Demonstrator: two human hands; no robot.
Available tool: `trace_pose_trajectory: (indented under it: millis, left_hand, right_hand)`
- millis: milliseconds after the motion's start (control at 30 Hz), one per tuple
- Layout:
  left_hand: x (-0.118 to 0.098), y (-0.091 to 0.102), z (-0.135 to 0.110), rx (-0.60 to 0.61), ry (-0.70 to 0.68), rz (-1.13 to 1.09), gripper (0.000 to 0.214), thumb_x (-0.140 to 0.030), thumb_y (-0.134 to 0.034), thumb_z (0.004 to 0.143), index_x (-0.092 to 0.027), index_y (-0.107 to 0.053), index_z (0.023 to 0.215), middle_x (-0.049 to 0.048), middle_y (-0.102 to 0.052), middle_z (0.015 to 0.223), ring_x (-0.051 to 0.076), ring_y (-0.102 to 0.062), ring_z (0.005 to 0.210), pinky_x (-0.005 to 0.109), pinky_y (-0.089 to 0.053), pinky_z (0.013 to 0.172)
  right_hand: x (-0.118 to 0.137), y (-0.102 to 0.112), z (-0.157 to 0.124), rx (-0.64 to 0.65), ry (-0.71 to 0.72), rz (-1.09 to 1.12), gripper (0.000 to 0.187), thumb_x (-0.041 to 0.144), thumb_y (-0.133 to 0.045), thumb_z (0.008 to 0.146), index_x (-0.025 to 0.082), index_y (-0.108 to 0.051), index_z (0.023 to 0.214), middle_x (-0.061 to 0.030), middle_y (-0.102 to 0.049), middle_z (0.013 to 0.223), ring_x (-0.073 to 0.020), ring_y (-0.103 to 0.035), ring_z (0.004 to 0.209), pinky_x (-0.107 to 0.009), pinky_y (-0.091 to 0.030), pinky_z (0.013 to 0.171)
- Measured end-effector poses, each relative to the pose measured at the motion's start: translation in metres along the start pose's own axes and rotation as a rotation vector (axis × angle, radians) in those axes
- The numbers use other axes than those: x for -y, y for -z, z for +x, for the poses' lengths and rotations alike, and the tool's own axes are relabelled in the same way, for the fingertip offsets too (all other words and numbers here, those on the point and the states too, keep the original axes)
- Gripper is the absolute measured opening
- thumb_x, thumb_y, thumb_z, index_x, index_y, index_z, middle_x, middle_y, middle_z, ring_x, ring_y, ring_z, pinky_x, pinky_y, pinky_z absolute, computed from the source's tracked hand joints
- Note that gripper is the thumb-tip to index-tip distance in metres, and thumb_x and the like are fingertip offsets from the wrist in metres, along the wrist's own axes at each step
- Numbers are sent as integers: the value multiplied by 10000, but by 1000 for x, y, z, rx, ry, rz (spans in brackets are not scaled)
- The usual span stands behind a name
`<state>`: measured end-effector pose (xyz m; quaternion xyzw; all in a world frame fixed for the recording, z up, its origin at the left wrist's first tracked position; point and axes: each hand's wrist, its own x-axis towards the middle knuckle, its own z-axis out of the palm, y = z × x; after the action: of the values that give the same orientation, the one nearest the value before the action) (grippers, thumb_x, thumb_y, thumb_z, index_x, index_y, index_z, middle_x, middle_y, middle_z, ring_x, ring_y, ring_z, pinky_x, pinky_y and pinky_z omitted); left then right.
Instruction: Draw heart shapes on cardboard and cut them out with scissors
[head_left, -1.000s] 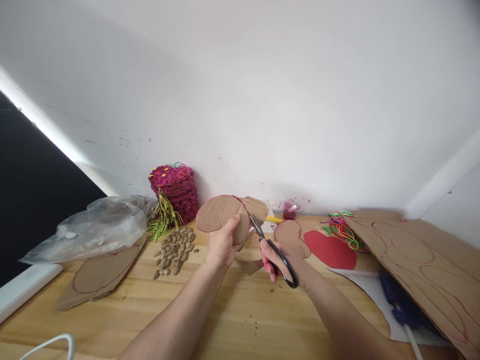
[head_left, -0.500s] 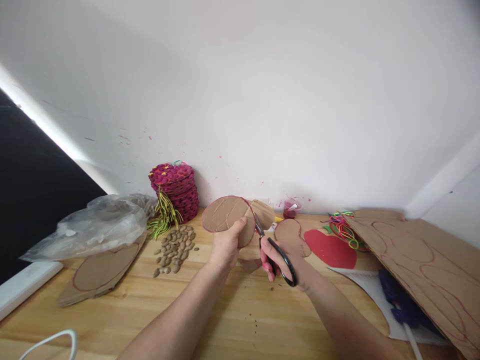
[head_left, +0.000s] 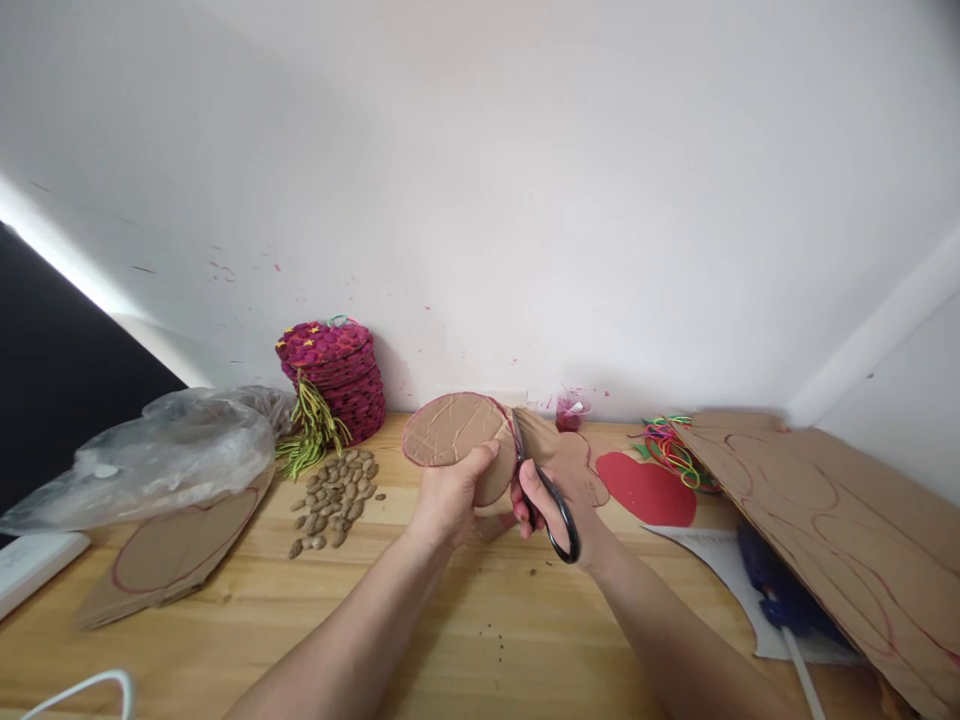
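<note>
My left hand grips a brown cardboard cut-out with a red outline, holding it up above the wooden table. In my right hand are black-handled scissors, blades pointing up into the cardboard's right edge. A cardboard offcut hangs just right of the blades. Both hands are close together at the middle of the view.
A stack of magenta round pieces with green fringe stands by the wall. Seeds lie loose on the table. A plastic bag covers marked cardboard at left. A red shape, coloured bands and a large marked cardboard sheet lie right.
The scissors have closed in along the red outline and my right hand has moved nearer the left. The view has shifted slightly, so table items sit further left.
</note>
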<state>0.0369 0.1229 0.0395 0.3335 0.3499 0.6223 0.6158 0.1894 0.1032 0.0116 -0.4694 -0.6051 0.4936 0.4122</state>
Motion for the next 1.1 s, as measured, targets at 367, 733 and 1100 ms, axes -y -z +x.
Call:
trace_pose_trajectory:
  millis: [367,733,1100]
  left_hand:
    - [-2,1,-1,-14,-29,27,356,-297,-872,645,-156,-719,933,47,-747,859,192,-678,759,322,-566,770]
    - [-9,-4,-4,-44,-22,53,405,-326,-881,585,-172,-694,909,47,-743,824,204,-680,704,330,-573,688]
    - [-11,-3,-2,-63,-82,54,441,-276,-895,578,-165,-706,961,46,-748,909,194,-665,817,308,-540,787]
  right_hand:
    - [4,-1,-5,-61,53,-194,631,820,-448,933,236,-491,698,6,-531,625,-178,-602,543,-296,-454,523]
    - [0,-5,-5,-82,2,-122,704,935,-413,836,252,-434,668,-4,-516,623,-169,-561,499,-303,-419,477]
    - [2,-7,-6,-82,-39,-86,739,976,-429,781,251,-397,643,22,-460,552,-143,-529,420,-276,-368,424]
